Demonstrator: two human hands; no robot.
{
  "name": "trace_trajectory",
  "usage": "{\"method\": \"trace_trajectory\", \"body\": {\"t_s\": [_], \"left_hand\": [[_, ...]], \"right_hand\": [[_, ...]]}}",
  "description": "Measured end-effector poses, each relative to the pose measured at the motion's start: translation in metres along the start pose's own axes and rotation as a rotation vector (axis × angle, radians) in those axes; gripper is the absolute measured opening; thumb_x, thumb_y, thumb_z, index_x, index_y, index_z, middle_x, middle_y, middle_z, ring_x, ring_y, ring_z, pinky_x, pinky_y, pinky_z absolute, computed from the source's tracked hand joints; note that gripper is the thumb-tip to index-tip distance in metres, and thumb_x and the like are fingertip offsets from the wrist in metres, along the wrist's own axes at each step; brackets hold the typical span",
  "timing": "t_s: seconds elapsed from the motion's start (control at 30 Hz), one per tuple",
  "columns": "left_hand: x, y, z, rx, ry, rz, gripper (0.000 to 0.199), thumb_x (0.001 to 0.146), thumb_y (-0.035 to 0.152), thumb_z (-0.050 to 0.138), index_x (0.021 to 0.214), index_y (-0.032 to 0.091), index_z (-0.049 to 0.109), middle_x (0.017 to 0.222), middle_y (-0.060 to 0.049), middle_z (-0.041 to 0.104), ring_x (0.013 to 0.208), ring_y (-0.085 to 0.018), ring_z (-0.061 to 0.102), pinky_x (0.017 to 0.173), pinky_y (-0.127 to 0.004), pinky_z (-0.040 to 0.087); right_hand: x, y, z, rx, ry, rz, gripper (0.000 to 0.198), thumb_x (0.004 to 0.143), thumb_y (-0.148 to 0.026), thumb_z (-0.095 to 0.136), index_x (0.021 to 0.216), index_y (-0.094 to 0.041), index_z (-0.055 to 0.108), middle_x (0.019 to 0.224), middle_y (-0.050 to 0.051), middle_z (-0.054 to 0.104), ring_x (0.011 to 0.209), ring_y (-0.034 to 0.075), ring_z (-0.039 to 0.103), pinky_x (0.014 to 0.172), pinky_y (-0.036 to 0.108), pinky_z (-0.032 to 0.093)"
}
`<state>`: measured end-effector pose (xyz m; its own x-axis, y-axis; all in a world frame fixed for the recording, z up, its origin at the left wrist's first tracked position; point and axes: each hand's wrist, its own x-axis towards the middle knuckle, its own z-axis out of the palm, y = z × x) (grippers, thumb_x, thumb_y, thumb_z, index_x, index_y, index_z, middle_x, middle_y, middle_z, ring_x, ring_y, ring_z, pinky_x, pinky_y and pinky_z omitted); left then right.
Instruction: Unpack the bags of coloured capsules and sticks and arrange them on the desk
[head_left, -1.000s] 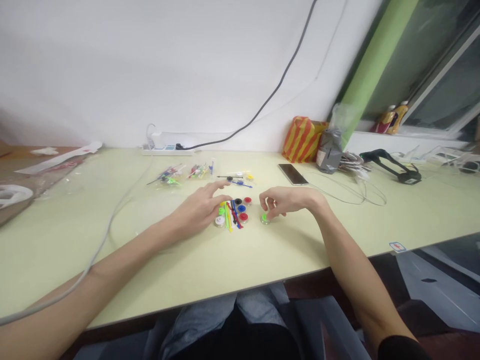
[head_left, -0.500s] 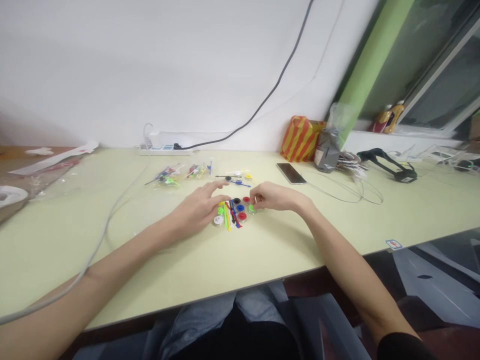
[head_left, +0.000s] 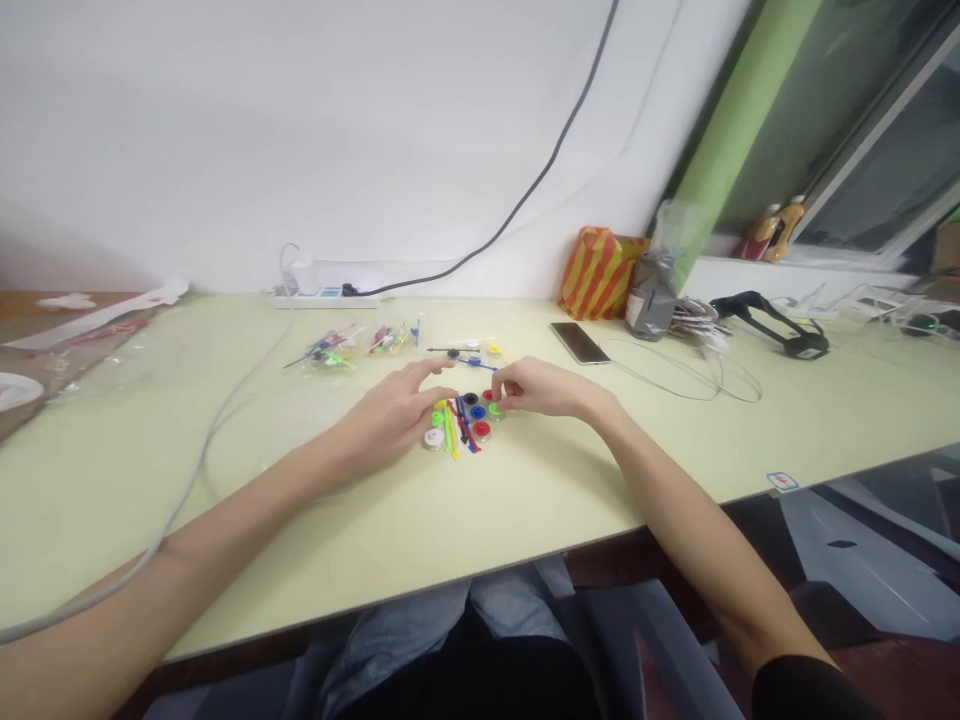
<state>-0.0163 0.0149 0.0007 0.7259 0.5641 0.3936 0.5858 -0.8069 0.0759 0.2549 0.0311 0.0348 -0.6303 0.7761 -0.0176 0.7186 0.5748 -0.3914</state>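
On the pale table is a cluster of small round coloured discs on clear bases, with coloured arrow-shaped strips among them. My right hand [head_left: 531,388] has thumb and fingers pinched on a green disc [head_left: 495,411] at the cluster's right edge. Beside that disc are a blue disc [head_left: 478,412], a red disc [head_left: 481,431] and a black disc [head_left: 470,399]. My left hand [head_left: 397,408] rests at the cluster's left side, thumb and fingers apart, holding nothing visible. Near it are a white disc [head_left: 433,438] and a yellow arrow strip [head_left: 454,440].
Behind the hands are bags of coloured parts [head_left: 330,348], loose arrows and discs [head_left: 474,361], and a phone [head_left: 579,343]. A grey cable [head_left: 202,450] runs over my left forearm. A power strip [head_left: 326,298] and a striped bag [head_left: 600,275] stand by the wall.
My right hand has shifted the green disc slightly left, closer to the blue and red discs. The left hand keeps its place, and the whole view has tilted a little.
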Motion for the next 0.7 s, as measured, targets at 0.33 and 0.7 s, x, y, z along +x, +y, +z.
{"method": "trace_trajectory", "body": {"t_s": [0.33, 0.7], "left_hand": [[0.0, 0.004, -0.004, -0.005, -0.028, -0.038, 0.041, 0.098, 0.016, 0.037, 0.128, 0.023, 0.064, 0.156, -0.012, 0.039, 0.137, -0.031, 0.047, 0.11, -0.052, 0.044], [0.0, 0.002, -0.004, -0.025, -0.018, -0.026, 0.04, 0.098, 0.017, 0.038, 0.128, 0.023, 0.064, 0.154, -0.012, 0.042, 0.136, -0.03, 0.048, 0.11, -0.051, 0.045]], "right_hand": [[-0.024, 0.037, -0.034, -0.12, 0.037, 0.395, 0.033, 0.086, -0.034, 0.074, 0.114, -0.02, 0.064, 0.111, 0.008, 0.07, 0.087, 0.019, 0.065, 0.067, 0.026, 0.043], [-0.014, 0.033, -0.023, 0.148, -0.296, 0.511, 0.01, 0.081, -0.012, 0.066, 0.085, -0.016, 0.057, 0.072, 0.006, 0.072, 0.064, 0.018, 0.07, 0.062, 0.027, 0.055]]}}
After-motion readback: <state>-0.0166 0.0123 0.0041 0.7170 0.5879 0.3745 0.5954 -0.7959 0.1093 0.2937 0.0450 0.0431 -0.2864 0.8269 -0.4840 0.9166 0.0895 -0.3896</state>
